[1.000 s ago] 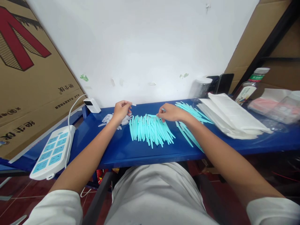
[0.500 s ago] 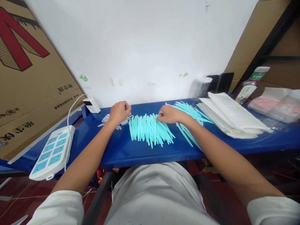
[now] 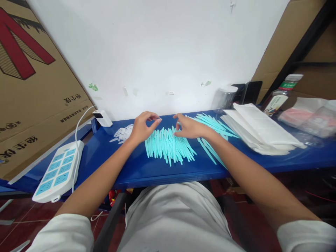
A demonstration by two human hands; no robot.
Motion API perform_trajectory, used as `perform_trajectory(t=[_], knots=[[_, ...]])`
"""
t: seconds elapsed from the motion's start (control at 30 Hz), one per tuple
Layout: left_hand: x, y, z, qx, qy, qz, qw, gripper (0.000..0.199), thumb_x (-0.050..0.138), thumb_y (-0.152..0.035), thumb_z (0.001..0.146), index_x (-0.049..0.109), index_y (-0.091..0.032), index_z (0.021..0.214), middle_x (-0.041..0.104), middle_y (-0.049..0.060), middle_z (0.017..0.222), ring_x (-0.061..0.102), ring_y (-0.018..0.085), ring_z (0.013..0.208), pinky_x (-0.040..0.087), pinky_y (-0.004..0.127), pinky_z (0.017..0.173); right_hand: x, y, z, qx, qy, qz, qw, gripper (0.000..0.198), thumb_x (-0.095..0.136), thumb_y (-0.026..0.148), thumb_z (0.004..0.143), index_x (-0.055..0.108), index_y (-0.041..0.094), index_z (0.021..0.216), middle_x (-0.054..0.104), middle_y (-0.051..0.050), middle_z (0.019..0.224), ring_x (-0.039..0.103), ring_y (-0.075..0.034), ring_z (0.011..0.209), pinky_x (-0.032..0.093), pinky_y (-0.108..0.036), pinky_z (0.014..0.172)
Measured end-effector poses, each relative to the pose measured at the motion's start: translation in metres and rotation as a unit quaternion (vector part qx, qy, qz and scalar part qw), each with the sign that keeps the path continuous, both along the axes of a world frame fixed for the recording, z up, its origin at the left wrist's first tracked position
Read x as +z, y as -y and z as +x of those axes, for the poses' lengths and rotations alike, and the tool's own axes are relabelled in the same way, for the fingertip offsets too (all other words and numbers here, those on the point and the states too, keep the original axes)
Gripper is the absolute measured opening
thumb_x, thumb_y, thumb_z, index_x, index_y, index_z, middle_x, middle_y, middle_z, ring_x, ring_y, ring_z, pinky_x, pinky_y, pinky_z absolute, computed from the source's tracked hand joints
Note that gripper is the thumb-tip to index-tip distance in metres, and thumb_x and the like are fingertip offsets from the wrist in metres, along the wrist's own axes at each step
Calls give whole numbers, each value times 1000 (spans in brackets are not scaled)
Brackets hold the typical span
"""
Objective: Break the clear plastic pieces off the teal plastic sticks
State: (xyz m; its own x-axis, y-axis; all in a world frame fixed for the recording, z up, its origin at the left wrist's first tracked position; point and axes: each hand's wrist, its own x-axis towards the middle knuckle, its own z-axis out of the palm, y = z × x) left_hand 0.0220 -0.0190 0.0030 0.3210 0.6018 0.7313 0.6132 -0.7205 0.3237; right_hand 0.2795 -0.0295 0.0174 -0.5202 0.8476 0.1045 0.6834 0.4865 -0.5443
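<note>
A dense row of thin turquoise plastic sticks (image 3: 170, 148), flat and tapered, lies in the middle of the blue table (image 3: 131, 173). At the row's upper left is my left hand (image 3: 144, 126), its thumb and fingers apart with nothing visible between them. My right hand (image 3: 189, 127) hovers over the upper right end of the row; its thumb and forefinger are spread. Left of my left hand lies a small heap of clear or whitish plastic pieces (image 3: 122, 133), partly hidden by that hand. More turquoise sticks (image 3: 214, 124) lie loose behind and beside my right wrist.
On the right are a stack of white sheets or bags (image 3: 265, 131), a clear jar (image 3: 226, 98), a bottle (image 3: 278, 96) and pink packages (image 3: 301, 119). A power strip (image 3: 59, 171) and a small white device (image 3: 103, 118) are at the left. A white wall (image 3: 168, 52) stands behind.
My left hand has moved right from the whitish pieces towards the turquoise row, and its fingers have opened. My right hand has opened from a pinch, staying in nearly the same place.
</note>
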Motion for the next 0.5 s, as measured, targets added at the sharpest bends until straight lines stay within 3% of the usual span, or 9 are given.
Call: perform_trajectory(t=[0.1,0.23,0.5], knots=[[-3,18,26,-83,24,25,996,21,70,-40,96,75,-23,107,72,6,98,66,20,94,54,36,85,-3,3,-6,50,-28,11,998,84,71,27,78,32,10,150,66,-13,113,63,-23,85,47,-34,69],[-8,30,41,-140,36,19,989,16,70,-38,97,78,-23,99,71,6,97,66,20,93,54,37,83,-5,7,-13,94,-63,16,993,75,68,24,76,36,12,142,63,-15,117,63,-24,87,48,-34,68],[-6,29,40,-125,62,-29,990,19,67,-37,98,77,-21,93,70,6,92,66,19,88,54,34,80,-6,3,-11,130,-76,46,988,46,70,29,84,49,18,123,66,-11,112,64,-24,90,49,-34,73]])
